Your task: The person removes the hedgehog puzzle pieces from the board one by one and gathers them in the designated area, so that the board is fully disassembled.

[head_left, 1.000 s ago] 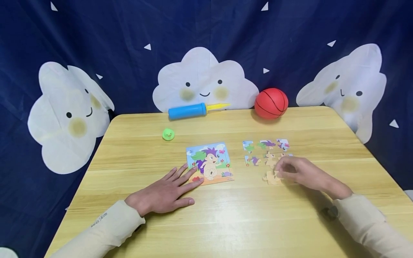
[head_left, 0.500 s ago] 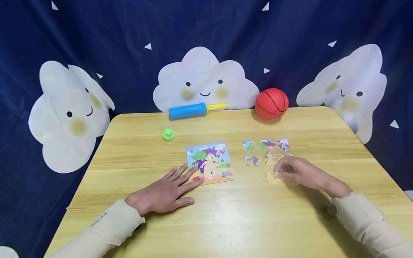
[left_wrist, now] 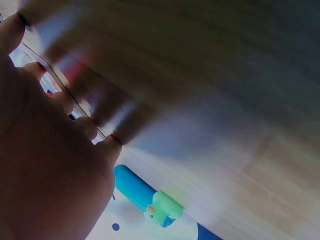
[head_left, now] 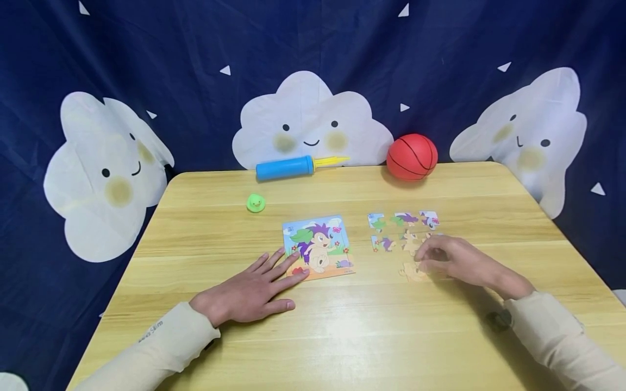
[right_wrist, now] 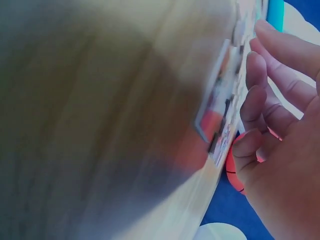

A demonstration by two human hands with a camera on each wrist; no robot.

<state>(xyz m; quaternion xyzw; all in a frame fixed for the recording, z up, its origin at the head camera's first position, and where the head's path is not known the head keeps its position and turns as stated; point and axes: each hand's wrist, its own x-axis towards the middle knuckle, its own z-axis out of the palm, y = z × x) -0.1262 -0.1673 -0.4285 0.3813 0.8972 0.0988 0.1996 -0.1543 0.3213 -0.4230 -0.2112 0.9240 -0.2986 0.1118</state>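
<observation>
My left hand [head_left: 246, 293] lies flat, fingers spread, its fingertips resting on the near left corner of a square hedgehog puzzle board [head_left: 320, 239]. Right of the board lie loose jigsaw pieces in rows, among them a purple-spined piece [head_left: 406, 218] and a flower piece [head_left: 382, 244]. My right hand [head_left: 459, 263] is over the near right pieces with its fingers loosely bent, close to a pale body piece [head_left: 413, 271]. In the right wrist view nothing shows between the thumb and fingers, and pieces [right_wrist: 212, 117] lie on the table beside the fingertips. The right hand partly hides the pieces under it.
A green toy duck [head_left: 255, 203] sits behind the board to the left. Along the back edge of the wooden table [head_left: 313, 336] are a blue hand pump [head_left: 285, 169] with a yellow nozzle and a red ball [head_left: 412, 157]. A dark blue curtain [head_left: 195, 32] hangs behind.
</observation>
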